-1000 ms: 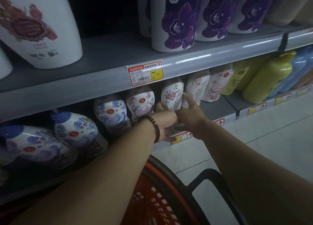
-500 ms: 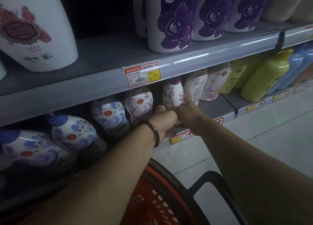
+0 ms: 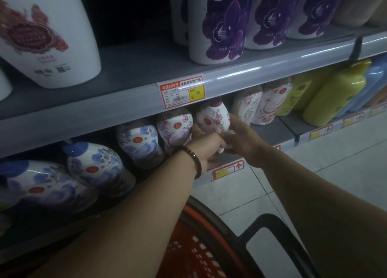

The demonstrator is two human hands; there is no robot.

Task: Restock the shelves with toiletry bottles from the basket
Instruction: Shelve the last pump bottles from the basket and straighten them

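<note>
A white bottle with pink flowers and a maroon cap (image 3: 212, 116) stands on the lower shelf (image 3: 270, 131), between both my hands. My left hand (image 3: 209, 150), with a bead bracelet on the wrist, grips its lower left side. My right hand (image 3: 240, 137) holds its right side and base with curled fingers. The orange basket (image 3: 194, 254) with a black handle sits below my arms at the bottom of the view; what it holds is hidden.
Pink-flowered (image 3: 176, 129) and blue-flowered bottles (image 3: 138, 143) line the lower shelf to the left; more pink-flowered (image 3: 270, 102), yellow (image 3: 335, 93) and blue ones to the right. The upper shelf (image 3: 230, 83) carries large white bottles with purple (image 3: 222, 24) and red flowers. Tiled floor lies at right.
The bottle between my hands has been lifted upright and pushed a little deeper under the upper shelf. My right hand went from open fingers to curling round it.
</note>
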